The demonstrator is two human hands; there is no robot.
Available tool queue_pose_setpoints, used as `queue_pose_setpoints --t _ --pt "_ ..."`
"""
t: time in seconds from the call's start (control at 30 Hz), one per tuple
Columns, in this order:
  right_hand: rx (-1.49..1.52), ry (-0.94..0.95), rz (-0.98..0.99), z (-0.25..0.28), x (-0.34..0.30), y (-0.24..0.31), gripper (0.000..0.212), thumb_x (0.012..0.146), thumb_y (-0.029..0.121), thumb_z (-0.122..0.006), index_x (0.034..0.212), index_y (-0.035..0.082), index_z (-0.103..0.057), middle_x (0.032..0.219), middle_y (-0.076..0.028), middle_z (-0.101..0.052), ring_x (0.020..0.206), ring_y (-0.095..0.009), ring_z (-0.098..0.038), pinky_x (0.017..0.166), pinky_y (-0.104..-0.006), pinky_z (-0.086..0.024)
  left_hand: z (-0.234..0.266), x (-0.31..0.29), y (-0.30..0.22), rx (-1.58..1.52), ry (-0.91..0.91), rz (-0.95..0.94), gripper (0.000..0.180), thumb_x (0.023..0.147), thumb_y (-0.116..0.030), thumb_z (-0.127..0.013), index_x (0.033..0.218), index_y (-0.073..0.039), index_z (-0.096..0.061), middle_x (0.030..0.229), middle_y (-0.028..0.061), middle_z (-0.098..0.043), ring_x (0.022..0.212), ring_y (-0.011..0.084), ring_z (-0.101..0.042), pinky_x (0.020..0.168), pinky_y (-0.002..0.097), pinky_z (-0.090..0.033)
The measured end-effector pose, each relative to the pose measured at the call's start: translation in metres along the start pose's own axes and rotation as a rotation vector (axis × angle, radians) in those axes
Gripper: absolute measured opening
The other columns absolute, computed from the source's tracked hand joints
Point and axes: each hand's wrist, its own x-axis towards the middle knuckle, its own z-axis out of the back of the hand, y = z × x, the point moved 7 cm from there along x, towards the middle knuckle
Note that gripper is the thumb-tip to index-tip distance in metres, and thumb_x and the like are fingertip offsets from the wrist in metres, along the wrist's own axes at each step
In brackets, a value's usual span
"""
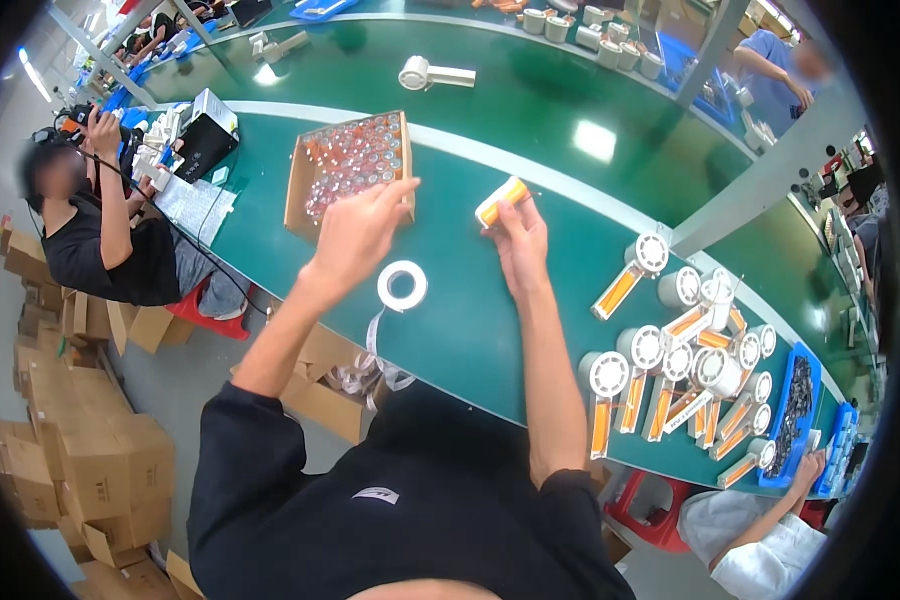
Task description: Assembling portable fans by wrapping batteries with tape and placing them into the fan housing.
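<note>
My right hand point(522, 240) grips a small white fan handle point(502, 202) with an orange insert, tilted above the green table; the fan head cannot be made out. Over the near right edge of an open cardboard box point(298, 190), my left hand point(362, 232) is closed, with its fingertips drawn together. Whatever those fingers may hold is hidden or too small to tell. Small round metallic parts point(355, 160) with red-orange bits fill the box. Between my forearms lies a roll of white tape point(403, 287), a strip trailing off the table edge.
Several white fans point(610, 375) with orange inserts crowd the right side of the table. Beyond them stands a blue tray point(798, 400) of dark parts. One white fan point(435, 75) lies on the far green surface. Co-workers sit left point(90, 220) and lower right point(750, 530).
</note>
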Motion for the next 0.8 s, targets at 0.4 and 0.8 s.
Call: queue_pose_setpoints --t 0.4,0.8 --pt "-0.465 -0.012 0.292 -0.011 0.012 -0.01 0.06 0.088 0.003 -0.062 0.14 -0.004 -0.034 0.085 -0.008 -0.062 0.072 -0.011 -0.061 0.063 -0.0241 -0.051 -0.142 0.183 0.213 0.341 0.323 0.423 0.061 0.083 -0.037 -0.064 0.127 0.0 -0.041 0.123 0.0293 -0.049 0.11 0.0445 -0.053 0.093 0.0484 -0.045" --pt "-0.603 -0.047 0.268 -0.017 0.008 0.004 0.062 0.087 0.004 -0.062 0.14 -0.005 -0.032 0.089 -0.012 -0.063 0.068 -0.013 -0.062 0.062 -0.0253 -0.051 -0.159 0.207 0.243 0.181 0.155 0.628 0.062 0.063 -0.036 -0.077 0.112 -0.004 -0.056 0.118 0.0238 -0.055 0.106 0.0371 -0.058 0.091 0.0407 -0.047"
